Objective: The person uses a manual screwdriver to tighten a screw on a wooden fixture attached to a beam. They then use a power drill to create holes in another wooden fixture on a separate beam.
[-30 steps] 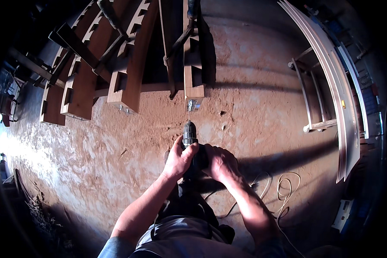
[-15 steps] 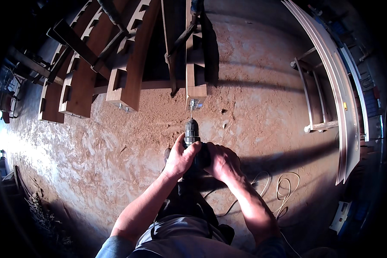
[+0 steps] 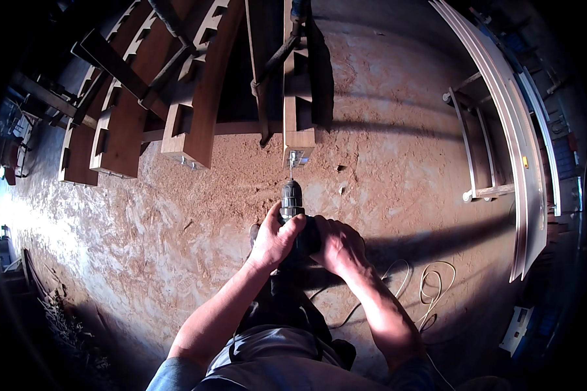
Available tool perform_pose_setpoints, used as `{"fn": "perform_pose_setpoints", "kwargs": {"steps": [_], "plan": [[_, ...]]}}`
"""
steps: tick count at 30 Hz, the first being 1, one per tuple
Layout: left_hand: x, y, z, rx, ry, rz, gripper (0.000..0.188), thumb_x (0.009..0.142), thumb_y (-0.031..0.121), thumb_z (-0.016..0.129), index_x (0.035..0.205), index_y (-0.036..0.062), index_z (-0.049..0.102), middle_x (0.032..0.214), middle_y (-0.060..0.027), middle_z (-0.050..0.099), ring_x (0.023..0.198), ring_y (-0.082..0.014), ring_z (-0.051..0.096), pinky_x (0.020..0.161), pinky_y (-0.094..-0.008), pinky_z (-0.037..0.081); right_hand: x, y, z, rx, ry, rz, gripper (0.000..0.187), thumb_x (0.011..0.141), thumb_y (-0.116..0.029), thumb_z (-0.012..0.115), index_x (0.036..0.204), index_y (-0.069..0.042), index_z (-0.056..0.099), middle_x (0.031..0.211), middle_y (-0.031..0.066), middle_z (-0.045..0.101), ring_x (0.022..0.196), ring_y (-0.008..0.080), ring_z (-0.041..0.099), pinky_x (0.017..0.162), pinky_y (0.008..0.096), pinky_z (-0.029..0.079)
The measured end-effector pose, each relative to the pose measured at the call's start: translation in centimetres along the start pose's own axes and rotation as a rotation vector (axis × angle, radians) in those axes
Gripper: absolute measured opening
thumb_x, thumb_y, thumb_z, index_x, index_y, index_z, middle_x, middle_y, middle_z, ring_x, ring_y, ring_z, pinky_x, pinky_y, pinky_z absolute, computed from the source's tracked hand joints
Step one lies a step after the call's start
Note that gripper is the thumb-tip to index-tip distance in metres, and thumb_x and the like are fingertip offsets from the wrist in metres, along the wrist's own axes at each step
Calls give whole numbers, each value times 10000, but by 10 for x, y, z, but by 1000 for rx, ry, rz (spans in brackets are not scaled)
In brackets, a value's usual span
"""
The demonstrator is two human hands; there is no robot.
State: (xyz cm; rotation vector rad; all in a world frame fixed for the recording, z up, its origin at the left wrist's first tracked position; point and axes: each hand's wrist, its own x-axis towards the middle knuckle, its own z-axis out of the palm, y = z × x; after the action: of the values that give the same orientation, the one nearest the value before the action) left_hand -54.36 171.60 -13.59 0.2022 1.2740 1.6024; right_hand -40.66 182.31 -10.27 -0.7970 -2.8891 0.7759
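Note:
Both my hands are on a black power drill point(image 3: 291, 193), its chuck and bit pointing away from me. My left hand point(image 3: 273, 238) is wrapped round the drill body just behind the chuck. My right hand point(image 3: 338, 245) grips the rear of the drill, and its handle is mostly hidden. The thin bit point(image 3: 291, 174) reaches a metal fitting point(image 3: 297, 156) on the end face of a notched wooden beam point(image 3: 299, 139). Whether its tip is inside the fitting is too small to tell.
More notched beams point(image 3: 192, 130) lie at the far left, with dark wooden bars across them. Sawdust covers the floor point(image 3: 195, 208). Long pale boards point(image 3: 527, 195) rest on a frame point(image 3: 492, 191) at right. A looped cable point(image 3: 437, 287) lies near my right forearm.
Almost nothing differs. The beam and its surroundings appear shifted very slightly in the view, while both hands keep the same grip on the drill.

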Motion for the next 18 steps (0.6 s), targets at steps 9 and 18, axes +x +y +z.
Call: {"fn": "perform_pose_setpoints", "kwargs": {"steps": [9, 18], "plan": [[-2, 4, 7, 38, 45, 18, 633, 898, 253, 722, 1367, -42, 416, 1042, -24, 572, 937, -98, 563, 848, -269, 492, 3, 0, 1, 9, -9, 28, 421, 694, -190, 815, 1019, -66, 579, 846, 152, 678, 822, 354, 676, 714, 450, 552], [2, 2, 4, 91, 61, 16, 859, 900, 277, 740, 1481, -92, 226, 1120, -94, 577, 996, -140, 578, 885, -286, 496, 7, 4, 7, -13, -20, 23, 313, 731, -219, 779, 954, -57, 632, 870, 143, 682, 838, 347, 672, 749, 446, 546]]}}
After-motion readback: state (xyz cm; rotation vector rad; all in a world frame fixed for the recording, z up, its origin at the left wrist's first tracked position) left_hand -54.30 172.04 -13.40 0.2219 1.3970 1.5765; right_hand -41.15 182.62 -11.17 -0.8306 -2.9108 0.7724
